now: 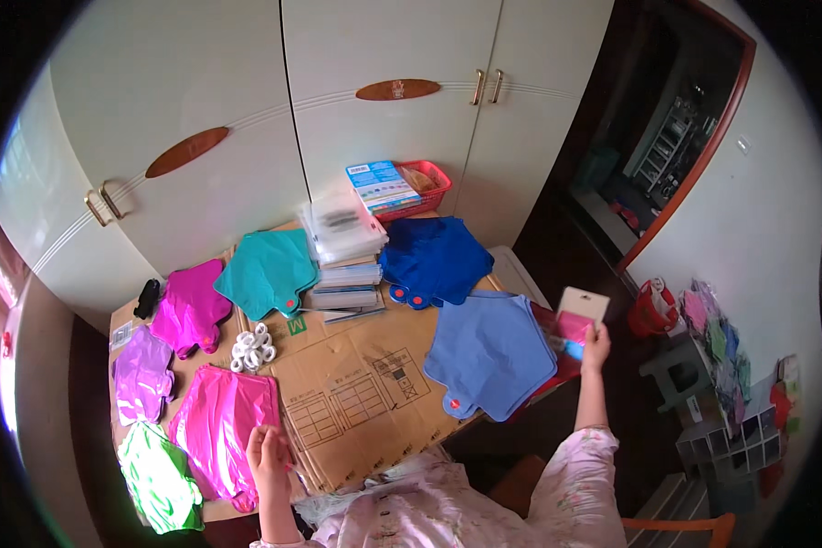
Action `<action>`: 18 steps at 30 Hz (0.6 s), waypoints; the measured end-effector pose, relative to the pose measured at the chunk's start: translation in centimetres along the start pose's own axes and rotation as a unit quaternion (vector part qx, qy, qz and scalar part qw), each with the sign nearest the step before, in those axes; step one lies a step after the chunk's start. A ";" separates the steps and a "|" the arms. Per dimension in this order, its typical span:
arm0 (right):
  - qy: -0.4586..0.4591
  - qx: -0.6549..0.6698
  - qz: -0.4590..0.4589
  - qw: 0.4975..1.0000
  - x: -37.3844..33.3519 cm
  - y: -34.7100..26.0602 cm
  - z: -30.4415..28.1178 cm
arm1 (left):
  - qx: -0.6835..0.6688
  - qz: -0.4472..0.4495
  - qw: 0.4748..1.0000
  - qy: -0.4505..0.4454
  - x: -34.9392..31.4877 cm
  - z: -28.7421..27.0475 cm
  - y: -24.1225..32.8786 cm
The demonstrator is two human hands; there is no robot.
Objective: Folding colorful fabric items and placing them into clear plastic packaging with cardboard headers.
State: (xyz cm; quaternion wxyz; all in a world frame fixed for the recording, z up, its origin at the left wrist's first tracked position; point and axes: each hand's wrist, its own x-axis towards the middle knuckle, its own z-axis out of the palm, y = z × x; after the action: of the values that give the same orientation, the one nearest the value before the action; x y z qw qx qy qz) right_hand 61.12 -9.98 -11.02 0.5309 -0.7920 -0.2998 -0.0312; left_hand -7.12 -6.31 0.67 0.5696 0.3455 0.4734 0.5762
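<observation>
Ahead of the left grip [268,449], pale cabinets [374,41] backed the cardboard-covered desk [315,363]. Just left of that grip, its fingers curled and any contents unclear, lay a pink foil stack [224,422]; the nearer right grip [595,347] pinched a carded packet [573,325] at its front-left, long axis running fore-and-aft.

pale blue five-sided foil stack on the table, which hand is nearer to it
Right. The right hand is just right of the pale blue stack; the left hand is far to its left, near the right edge of the shiny bright pink foil stack.
</observation>
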 end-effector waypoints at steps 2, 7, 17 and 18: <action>-0.038 -0.125 0.039 0.991 -1.4 6.2 2.0 | -0.009 -0.001 1.000 0.003 -0.1 -0.2 -0.1; -0.049 0.048 0.106 0.992 -4.1 11.2 5.2 | -0.026 -0.028 0.999 0.009 -2.6 -1.8 1.9; -0.093 0.183 -0.090 0.975 -12.1 -21.2 0.0 | 0.341 0.044 0.935 -0.088 -12.0 -13.0 1.5; -0.159 0.190 -0.112 0.962 -14.6 -24.0 1.1 | 0.460 0.016 0.888 -0.018 -12.8 -14.3 0.5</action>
State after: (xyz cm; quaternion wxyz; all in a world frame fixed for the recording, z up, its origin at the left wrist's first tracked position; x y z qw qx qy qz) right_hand 36.70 -9.29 2.87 0.6101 -0.6323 -0.4681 0.0935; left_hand -19.24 -20.98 -1.48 0.3464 0.5863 0.6696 0.2965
